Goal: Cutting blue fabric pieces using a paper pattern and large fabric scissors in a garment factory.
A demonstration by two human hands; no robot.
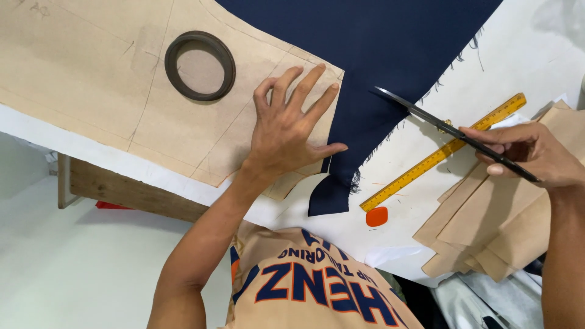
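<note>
My left hand [291, 125] lies flat with spread fingers on a tan paper pattern [91, 79], pressing its corner onto navy blue fabric [365, 49]. A dark metal ring [200, 65] rests on the pattern as a weight. My right hand [533, 155] holds a pair of long dark scissors [426, 116]. Their blades point left and reach the frayed edge of the navy fabric. A narrow strip of the fabric [329, 192] hangs down past the pattern's lower edge.
A yellow ruler [442, 152] lies diagonally on the white table [506, 67], under the scissors. An orange piece of tailor's chalk [376, 216] sits near its lower end. A stack of tan paper pieces [493, 225] lies under my right forearm. The table edge runs along the lower left.
</note>
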